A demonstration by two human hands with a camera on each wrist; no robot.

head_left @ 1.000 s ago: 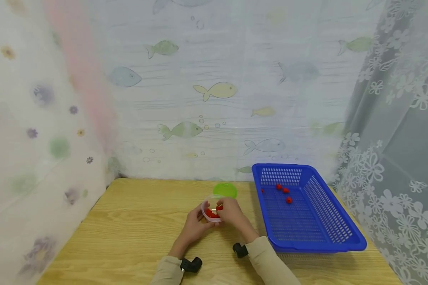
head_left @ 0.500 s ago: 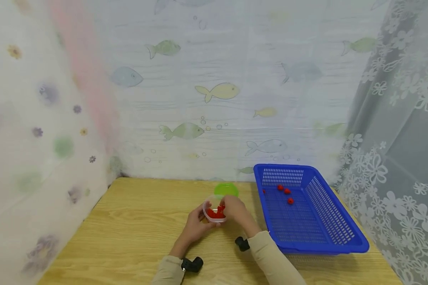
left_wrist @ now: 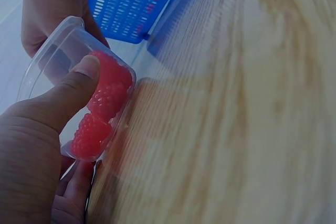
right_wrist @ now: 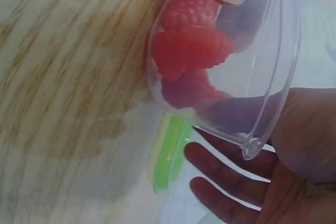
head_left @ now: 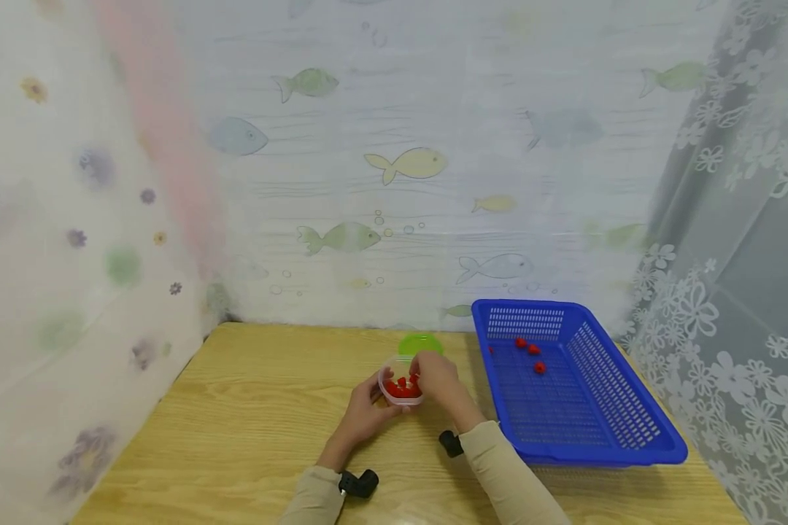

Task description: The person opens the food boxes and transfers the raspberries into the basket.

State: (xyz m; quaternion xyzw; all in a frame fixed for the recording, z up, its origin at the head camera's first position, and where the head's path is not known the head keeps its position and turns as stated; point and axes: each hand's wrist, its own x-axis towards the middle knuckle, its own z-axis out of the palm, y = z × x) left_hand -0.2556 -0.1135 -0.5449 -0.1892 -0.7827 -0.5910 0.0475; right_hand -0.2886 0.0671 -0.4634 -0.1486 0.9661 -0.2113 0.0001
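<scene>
My left hand (head_left: 361, 415) grips a small clear plastic tub (head_left: 403, 400) over the table, tilting its mouth toward the right hand. In the left wrist view its thumb (left_wrist: 65, 95) presses the tub's outer wall. Several red raspberries (left_wrist: 107, 100) lie along the bottom. My right hand (head_left: 436, 375) reaches over the tub's right rim, with a raspberry (head_left: 414, 379) right at its fingertips. The right wrist view shows its other fingers (right_wrist: 226, 177) extended loosely outside the tub. I cannot tell whether the right thumb and index finger pinch a raspberry.
A blue perforated basket (head_left: 578, 419) stands at the right of the wooden table (head_left: 256, 408), with several red raspberries (head_left: 533, 349) inside toward its back left. Behind the tub lies a bright green lid (head_left: 420, 343). Patterned curtains (head_left: 341, 292) hang along the table's back and sides.
The right fingertips shift slightly within the tub, and a raspberry beside them now shows more separately. The left hand keeps holding the tub. The head view has shifted a little.
</scene>
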